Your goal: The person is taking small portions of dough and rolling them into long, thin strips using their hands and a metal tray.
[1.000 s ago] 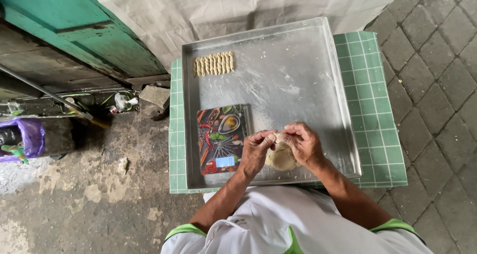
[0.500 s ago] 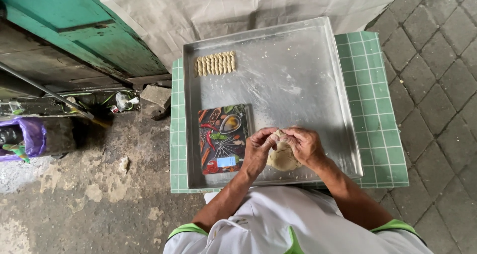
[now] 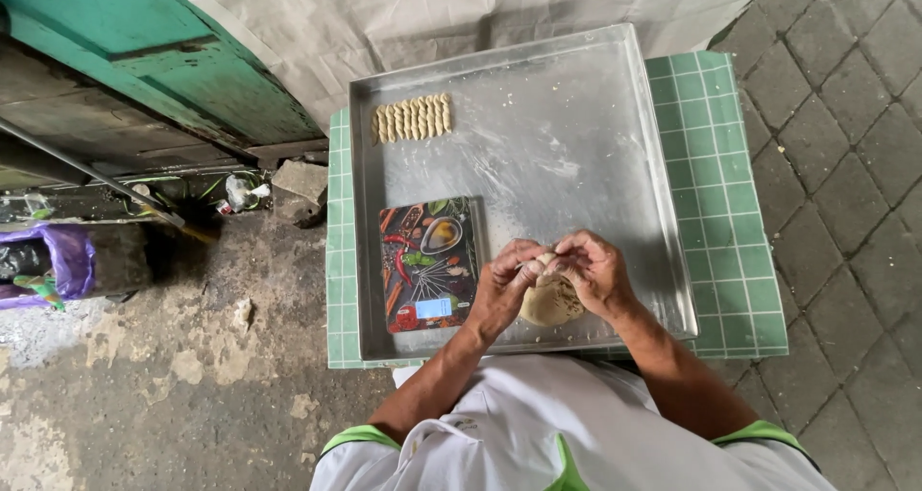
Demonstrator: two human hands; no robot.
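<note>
A pale lump of dough (image 3: 551, 302) is held over the near edge of a large metal tray (image 3: 576, 145). My left hand (image 3: 503, 286) grips it from the left and my right hand (image 3: 594, 272) from the right, with fingertips meeting on top of the lump. A flat kitchen scale (image 3: 427, 262) with a colourful spice picture lies in the tray just left of my left hand. A row of several small shaped dough pieces (image 3: 413, 118) sits in the tray's far left corner.
The tray rests on a small green-tiled table (image 3: 740, 222). A green door (image 3: 144, 59) and grey cloth stand behind. A purple bag (image 3: 58, 260) and litter lie on the concrete to the left. Paving blocks (image 3: 855, 145) are to the right.
My hands have shifted slightly on the dough, fingers now pinching together at its top. The tray, scale and dough pieces stay put.
</note>
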